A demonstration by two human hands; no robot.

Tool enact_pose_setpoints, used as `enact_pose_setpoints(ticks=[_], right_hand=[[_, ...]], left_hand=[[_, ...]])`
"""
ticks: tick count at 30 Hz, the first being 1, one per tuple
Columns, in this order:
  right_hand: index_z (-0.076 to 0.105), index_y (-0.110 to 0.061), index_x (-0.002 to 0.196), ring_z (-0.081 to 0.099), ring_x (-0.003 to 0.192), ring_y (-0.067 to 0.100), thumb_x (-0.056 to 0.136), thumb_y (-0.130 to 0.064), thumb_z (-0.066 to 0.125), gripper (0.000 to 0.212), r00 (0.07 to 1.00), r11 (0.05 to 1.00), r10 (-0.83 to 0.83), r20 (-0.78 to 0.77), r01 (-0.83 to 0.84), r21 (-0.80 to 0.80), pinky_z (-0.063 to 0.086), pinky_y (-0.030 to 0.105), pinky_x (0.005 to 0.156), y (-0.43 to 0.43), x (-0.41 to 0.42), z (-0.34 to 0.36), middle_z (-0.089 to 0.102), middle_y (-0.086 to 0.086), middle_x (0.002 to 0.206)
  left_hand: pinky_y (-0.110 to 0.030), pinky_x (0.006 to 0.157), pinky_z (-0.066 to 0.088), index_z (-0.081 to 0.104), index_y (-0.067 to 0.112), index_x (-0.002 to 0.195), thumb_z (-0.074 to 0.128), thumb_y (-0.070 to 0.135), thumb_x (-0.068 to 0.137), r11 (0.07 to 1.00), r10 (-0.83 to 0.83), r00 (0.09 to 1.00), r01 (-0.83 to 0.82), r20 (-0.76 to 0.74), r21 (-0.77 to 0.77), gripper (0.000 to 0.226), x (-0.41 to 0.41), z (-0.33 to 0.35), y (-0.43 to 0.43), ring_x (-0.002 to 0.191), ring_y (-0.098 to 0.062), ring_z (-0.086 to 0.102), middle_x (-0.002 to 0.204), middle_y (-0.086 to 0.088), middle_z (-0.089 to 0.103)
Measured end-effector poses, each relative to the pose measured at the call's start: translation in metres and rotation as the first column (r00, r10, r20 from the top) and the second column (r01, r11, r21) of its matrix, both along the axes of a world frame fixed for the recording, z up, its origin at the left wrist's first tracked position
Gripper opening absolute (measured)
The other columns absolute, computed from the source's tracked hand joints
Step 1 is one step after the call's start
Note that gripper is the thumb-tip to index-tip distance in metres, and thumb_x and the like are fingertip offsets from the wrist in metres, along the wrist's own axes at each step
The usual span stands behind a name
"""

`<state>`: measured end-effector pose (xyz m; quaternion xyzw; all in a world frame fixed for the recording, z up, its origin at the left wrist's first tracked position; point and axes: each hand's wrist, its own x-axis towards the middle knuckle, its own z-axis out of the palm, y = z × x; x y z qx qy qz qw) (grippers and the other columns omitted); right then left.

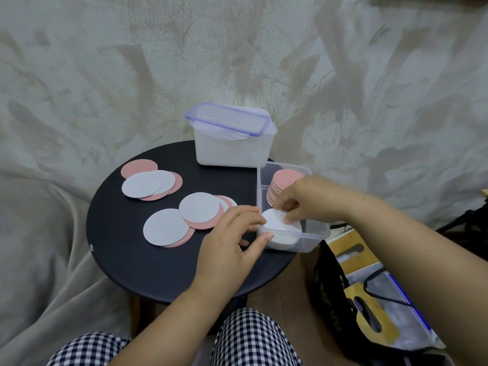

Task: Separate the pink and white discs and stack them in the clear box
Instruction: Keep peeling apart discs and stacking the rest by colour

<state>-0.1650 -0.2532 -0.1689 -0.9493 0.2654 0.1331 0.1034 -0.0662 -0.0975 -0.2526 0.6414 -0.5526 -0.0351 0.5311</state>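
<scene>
White discs (281,224) sit stacked in the box's (315,237) lower compartment, centre-right of frame. Right hand (306,199) pinches the top disc's far edge; left hand (229,244) grips the box corner beside it. Loose discs (169,229) lie further left, nearer the left hand.

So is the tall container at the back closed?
Covered, not sealed: its blue-rimmed lid rests crooked on top of the tall container, not pressed down.
</scene>
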Motion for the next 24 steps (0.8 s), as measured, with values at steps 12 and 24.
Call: enact_pose_setpoints(ticks=[12,24], right_hand=[[0.066,-0.018,0.109,0.063,0.094,0.014,0.079,-0.023,0.070,0.031,0.996,1.000,-0.017,0.090,0.019,-0.018,0.050,0.032,0.087,0.006,-0.007,0.013,0.069,-0.003,0.106],[0.068,-0.027,0.106,0.057,0.086,-0.011,0.086,-0.028,0.063,0.021,0.837,0.966,-0.027,0.547,-0.119,0.230,0.044,0.011,0.077,0.071,0.034,0.015,0.069,-0.013,0.101]], left_hand=[[-0.013,0.063,0.051,0.064,0.025,0.092,0.064,0.033,0.078,1.000,0.005,1.000,-0.004,-0.022,0.028,0.016,-0.001,0.001,0.002,0.085,0.001,0.061,0.108,0.018,0.056],[-0.007,0.087,0.033,0.068,0.023,0.093,0.058,0.032,0.076,0.936,0.342,0.939,-0.343,0.027,0.079,0.022,0.066,0.012,0.047,0.102,0.003,0.053,0.104,0.020,0.061]])
